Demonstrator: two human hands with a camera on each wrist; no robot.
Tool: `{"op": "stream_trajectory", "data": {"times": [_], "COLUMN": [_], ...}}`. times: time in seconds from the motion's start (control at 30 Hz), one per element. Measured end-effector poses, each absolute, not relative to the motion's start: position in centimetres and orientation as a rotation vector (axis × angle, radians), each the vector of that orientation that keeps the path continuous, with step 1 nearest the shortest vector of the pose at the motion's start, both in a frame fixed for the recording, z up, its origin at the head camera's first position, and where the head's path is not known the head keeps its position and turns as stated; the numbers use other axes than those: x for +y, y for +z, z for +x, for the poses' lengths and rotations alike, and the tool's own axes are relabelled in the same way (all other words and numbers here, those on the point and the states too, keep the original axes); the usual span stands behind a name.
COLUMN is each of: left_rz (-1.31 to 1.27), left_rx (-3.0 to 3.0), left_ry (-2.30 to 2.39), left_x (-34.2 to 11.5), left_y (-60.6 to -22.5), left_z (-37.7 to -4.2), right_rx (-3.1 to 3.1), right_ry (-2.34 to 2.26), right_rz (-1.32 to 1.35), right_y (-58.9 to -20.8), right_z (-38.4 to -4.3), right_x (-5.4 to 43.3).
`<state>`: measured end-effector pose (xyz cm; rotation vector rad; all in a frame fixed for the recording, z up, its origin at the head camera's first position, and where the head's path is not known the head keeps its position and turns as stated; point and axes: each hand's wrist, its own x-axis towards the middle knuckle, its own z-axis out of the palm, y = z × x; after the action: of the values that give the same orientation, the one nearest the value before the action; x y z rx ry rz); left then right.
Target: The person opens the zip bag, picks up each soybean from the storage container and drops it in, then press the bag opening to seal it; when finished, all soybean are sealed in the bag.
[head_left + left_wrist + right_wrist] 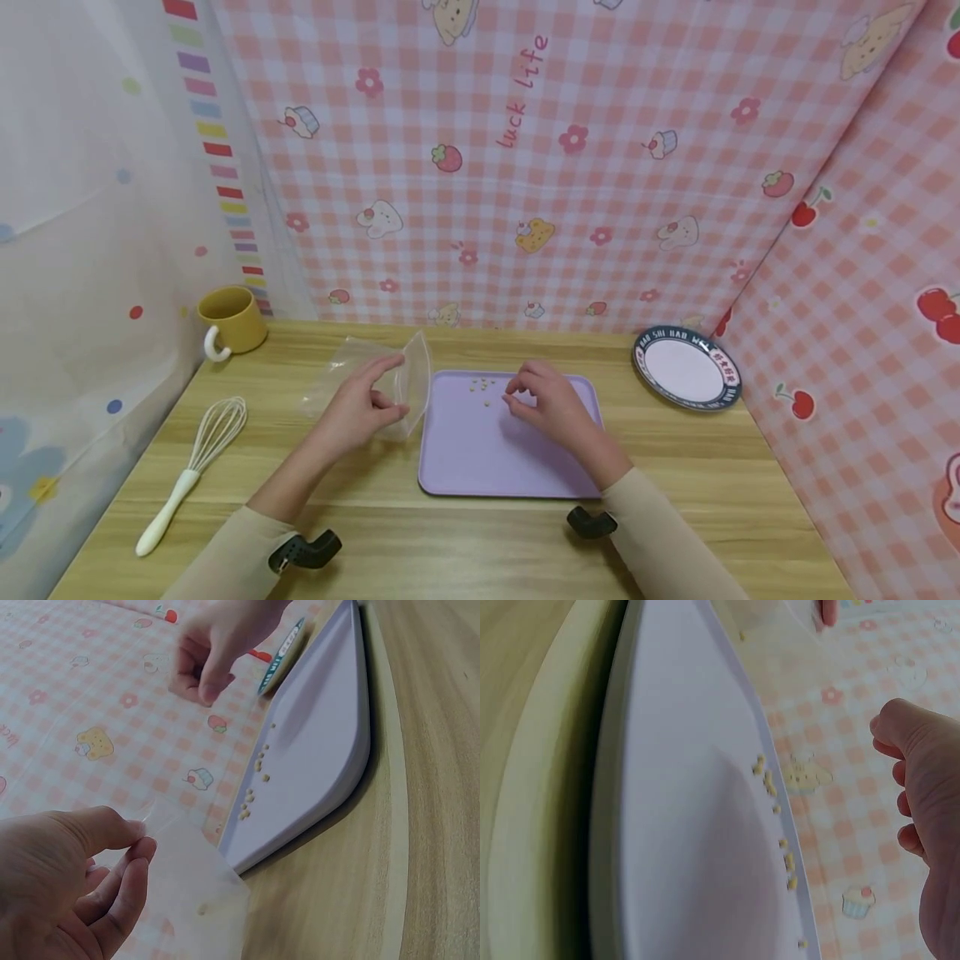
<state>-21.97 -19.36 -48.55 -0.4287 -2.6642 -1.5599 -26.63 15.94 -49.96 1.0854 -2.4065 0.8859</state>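
My left hand (358, 407) pinches a clear plastic bag (416, 375) by its edge, at the left side of a lilac tray (457, 462). One small pale bean (202, 908) shows through the bag in the left wrist view. Several small yellowish beans (771, 784) lie scattered on the tray along its far side. Above the tray, close to those beans, is my right hand (551, 408), with thumb and forefinger tips together and the other fingers curled. Whether a bean sits between its fingertips I cannot tell.
A white-handled whisk (180, 490) lies at the left of the wooden table (480, 550). Behind it stands a yellow mug (236, 321). A dark-rimmed plate (684, 367) is at the far right. Patterned cloth (480, 200) hangs behind the table and at both sides.
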Motion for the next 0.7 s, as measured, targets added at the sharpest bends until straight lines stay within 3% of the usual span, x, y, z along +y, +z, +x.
{"op": "stream_trajectory", "data": {"times": [0.7], "left_rz": [-0.441], "left_rx": [-2.656], "left_ry": [-1.604], "left_x": [-19.1], "left_y": [-48.7], "left_z": [-21.9], "right_rx": [-2.237], "right_ry": [1.047], "right_rz": [1.202], "right_y": [-48.3], "right_z": [-27.6], "right_x": [5.6]}}
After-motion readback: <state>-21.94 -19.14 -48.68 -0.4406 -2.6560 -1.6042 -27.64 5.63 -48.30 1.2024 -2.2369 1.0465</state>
